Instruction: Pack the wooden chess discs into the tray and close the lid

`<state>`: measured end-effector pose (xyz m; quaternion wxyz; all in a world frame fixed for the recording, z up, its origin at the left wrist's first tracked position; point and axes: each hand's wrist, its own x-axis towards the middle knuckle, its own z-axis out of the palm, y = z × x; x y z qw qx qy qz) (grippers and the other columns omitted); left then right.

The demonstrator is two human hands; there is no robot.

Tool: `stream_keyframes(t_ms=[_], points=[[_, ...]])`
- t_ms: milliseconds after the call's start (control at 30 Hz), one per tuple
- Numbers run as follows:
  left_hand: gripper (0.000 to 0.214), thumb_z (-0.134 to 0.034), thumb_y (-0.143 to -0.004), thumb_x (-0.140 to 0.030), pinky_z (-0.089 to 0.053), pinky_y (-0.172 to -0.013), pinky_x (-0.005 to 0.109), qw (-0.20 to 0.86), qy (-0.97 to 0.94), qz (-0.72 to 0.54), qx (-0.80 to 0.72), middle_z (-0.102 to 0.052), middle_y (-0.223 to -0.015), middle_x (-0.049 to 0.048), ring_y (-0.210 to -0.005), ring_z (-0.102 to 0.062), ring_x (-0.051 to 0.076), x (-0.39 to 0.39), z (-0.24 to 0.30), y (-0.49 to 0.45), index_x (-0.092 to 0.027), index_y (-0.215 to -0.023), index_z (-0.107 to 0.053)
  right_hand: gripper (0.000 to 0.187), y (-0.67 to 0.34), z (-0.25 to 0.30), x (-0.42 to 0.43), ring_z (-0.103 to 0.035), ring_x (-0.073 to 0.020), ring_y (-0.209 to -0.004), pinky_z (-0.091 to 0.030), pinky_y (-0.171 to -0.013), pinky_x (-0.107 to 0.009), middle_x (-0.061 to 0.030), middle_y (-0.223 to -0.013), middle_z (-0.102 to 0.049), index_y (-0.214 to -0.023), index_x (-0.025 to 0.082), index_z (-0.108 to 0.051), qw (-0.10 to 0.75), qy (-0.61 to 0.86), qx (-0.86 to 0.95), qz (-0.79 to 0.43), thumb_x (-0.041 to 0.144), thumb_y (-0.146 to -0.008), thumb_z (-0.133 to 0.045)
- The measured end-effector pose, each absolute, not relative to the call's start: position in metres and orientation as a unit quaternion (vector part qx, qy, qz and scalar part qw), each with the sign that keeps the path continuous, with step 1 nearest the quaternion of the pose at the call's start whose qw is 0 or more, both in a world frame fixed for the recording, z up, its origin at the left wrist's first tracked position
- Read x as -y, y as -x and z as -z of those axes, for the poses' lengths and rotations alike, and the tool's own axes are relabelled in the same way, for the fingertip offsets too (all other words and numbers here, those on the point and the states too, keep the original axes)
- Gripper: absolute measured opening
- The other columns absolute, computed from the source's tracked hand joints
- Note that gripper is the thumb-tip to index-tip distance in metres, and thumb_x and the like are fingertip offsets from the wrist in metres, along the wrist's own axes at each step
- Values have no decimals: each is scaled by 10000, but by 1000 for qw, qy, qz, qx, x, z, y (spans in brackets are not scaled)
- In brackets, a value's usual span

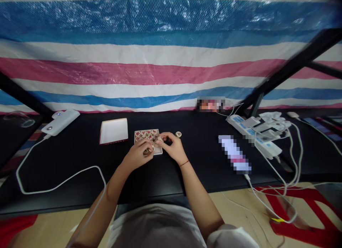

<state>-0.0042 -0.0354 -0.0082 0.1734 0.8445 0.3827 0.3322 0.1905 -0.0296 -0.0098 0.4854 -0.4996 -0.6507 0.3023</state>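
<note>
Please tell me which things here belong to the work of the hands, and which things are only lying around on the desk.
Part of the work: left hand, right hand, xiangqi pieces, shallow box, loose piece, white box lid.

Just lying about: power bank, power strip, white cable, pixelated object.

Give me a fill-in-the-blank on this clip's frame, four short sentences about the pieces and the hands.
The left hand and right hand are both over a box of round ______ pieces.
The characters on those pieces are ______.
One loose piece lies on the black table to the ______ of the box.
A white lid lies to the ______ of the box.

Missing words: Chinese chess; red; right; left.
</note>
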Motion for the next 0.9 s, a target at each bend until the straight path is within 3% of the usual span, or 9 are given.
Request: stream_keyframes(t_ms=[100, 233, 500, 633, 900], points=[[45, -593, -813, -208, -425, -875, 349, 139, -864, -285, -392, -683, -966, 9, -940, -612, 175, 35, 7, 5, -218, -769, -599, 243, -191, 9, 30, -582, -155, -747, -488, -737, -298, -20, -842, -666, -921, 212, -668, 485, 493, 657, -299, 397, -770, -712], [94, -622, -827, -292, -360, -807, 359, 104, -870, -241, -418, -696, -948, 2, -943, -574, 199, 35, 2, 6, -226, -759, -631, 235, -190, 6, 32, -577, -157, -747, -485, -731, -297, -20, -838, -664, -922, 214, -665, 476, 490, 670, -290, 383, -766, -717], [136, -656, -807, -388, -345, -846, 376, 97, -877, -213, -419, -629, -1006, 34, -1002, -494, 232, 33, 6, 12, -269, -838, -714, 263, -189, 2, 35, -555, -145, -690, -466, -671, -272, -8, -807, -641, -902, 215, -640, 455, 482, 697, -273, 416, -757, -726], [255, -698, -755, -444, -363, -852, 392, 84, -874, -209, -432, -596, -1056, 66, -1002, -487, 255, 33, 7, 16, -235, -901, -680, 300, -186, 2, 39, -509, -118, -590, -420, -581, -240, 10, -752, -613, -828, 214, -603, 406, 471, 736, -268, 484, -759, -717], [313, -710, -741, -463, -368, -883, 391, 92, -863, -221, -444, -560, -1093, 70, -1019, -492, 262, 30, 8, 21, -222, -914, -611, 298, -180, 5, 42, -556, -136, -674, -401, -667, -244, -13, -724, -615, -730, 217, -614, 292, 430, 838, -165, 450, -907, -561]])
